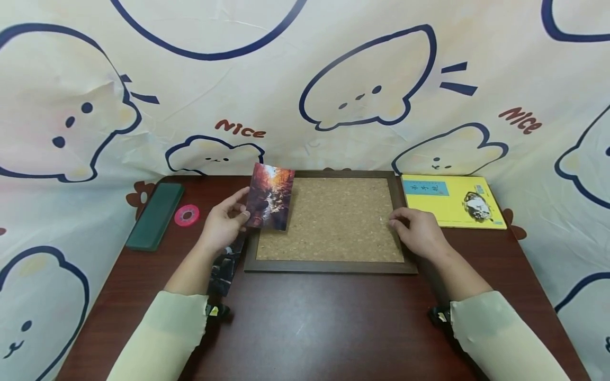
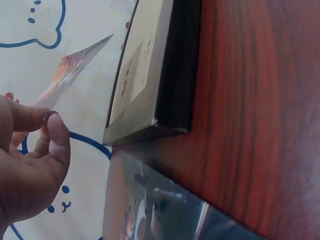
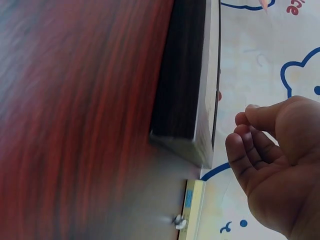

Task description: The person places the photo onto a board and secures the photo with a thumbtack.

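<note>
My left hand (image 1: 223,225) pinches the lower left edge of a glossy photo (image 1: 270,197) with an orange and dark purple scene. The photo hangs in front of the left part of a cork board (image 1: 333,222) with a brown frame. Thumb and fingertips of my right hand (image 1: 421,233) meet beside the board's right edge, seemingly round something tiny, its kind hidden. In the right wrist view the right hand (image 3: 280,165) has its fingers curled. A dark photo (image 1: 225,270) lies on the table by the board's lower left corner.
A yellow book (image 1: 443,211) lies to the right, with a small grey-white cluster (image 1: 476,206) on its cover, printed or real, I cannot tell. At the left are a green case (image 1: 155,217) and a pink tape roll (image 1: 187,215). A patterned cloth hangs behind the dark wooden table (image 1: 305,323).
</note>
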### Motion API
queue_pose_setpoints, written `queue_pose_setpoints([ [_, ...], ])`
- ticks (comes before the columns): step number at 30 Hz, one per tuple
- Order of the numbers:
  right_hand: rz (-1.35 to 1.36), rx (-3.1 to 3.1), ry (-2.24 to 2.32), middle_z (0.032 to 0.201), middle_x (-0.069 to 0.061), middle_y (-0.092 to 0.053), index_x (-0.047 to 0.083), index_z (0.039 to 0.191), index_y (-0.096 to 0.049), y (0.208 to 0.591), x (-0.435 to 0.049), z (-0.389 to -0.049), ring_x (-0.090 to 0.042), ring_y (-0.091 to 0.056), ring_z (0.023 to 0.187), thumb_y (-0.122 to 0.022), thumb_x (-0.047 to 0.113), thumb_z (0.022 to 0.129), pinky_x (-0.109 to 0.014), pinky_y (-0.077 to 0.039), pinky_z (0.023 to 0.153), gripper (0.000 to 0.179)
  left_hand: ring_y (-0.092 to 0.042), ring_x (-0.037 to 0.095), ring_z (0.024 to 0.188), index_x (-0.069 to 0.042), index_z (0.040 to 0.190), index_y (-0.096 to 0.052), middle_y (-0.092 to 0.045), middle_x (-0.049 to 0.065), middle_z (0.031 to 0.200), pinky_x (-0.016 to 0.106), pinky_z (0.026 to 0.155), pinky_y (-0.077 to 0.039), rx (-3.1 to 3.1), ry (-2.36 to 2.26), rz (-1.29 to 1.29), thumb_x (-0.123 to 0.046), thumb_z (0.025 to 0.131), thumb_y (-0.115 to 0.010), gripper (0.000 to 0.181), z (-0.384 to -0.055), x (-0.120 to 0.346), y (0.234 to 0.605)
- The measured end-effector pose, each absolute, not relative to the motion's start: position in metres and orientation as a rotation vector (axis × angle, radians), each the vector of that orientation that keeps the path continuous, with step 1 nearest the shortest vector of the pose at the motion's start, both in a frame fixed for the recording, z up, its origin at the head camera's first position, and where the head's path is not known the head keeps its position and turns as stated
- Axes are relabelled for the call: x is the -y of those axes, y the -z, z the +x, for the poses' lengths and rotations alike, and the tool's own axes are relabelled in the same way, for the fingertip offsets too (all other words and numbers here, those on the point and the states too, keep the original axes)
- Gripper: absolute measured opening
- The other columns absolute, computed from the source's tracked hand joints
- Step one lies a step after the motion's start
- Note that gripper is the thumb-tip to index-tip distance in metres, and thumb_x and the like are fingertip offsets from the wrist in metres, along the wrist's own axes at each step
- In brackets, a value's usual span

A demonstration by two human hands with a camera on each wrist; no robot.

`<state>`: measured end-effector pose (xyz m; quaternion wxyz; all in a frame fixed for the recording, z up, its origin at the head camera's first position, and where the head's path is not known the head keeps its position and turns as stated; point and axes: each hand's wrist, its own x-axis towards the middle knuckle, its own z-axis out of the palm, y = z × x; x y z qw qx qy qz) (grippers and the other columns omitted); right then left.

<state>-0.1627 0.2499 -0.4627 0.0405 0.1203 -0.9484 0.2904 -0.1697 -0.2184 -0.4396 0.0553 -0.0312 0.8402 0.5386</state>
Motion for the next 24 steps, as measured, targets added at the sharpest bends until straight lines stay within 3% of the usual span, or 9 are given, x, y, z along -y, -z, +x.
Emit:
queue_pose_setpoints([
  [9, 0.4, 2.92, -0.939, 0.098, -0.006, -0.075, 0.009, 0.106, -0.076, 0.463, -0.229, -0.172, -0.022, -0.064, 0.081, -0.069, 0.015, 0.1, -0.04, -0.052, 0.07, 0.011, -0.061, 0.028, 0.101, -0.036, 0.155, -0.05, -0.055, 0.017, 0.113, 0.037, 0.078, -0.06, -2.501, -1.652, -0.062, -0.006, 0.103, -0.06, 0.06, -0.17, 0.207, 0.447],
  [18, 0.448, 2.952, -0.932, 0.103, -0.006, -0.076, 0.011, 0.108, -0.076, 0.462, -0.208, -0.181, -0.024, -0.069, 0.094, -0.068, 0.019, 0.101, -0.047, -0.056, 0.081, 0.013, -0.06, 0.025, 0.098, -0.022, 0.152, -0.055, -0.054, 0.014, 0.111, 0.039, 0.077, -0.061, -2.503, -1.633, -0.027, -0.004, 0.103, -0.06, 0.053, -0.169, 0.198, 0.452],
  [24, 0.438, 2.992, -0.926, 0.105, -0.004, -0.076, 0.014, 0.108, -0.077, 0.458, -0.195, -0.187, -0.022, -0.066, 0.09, -0.068, 0.022, 0.102, -0.042, -0.054, 0.077, 0.014, -0.06, 0.027, 0.098, -0.019, 0.153, -0.054, -0.053, 0.014, 0.112, 0.042, 0.079, -0.061, -2.491, -1.614, -0.023, -0.003, 0.102, -0.061, 0.054, -0.17, 0.192, 0.455],
])
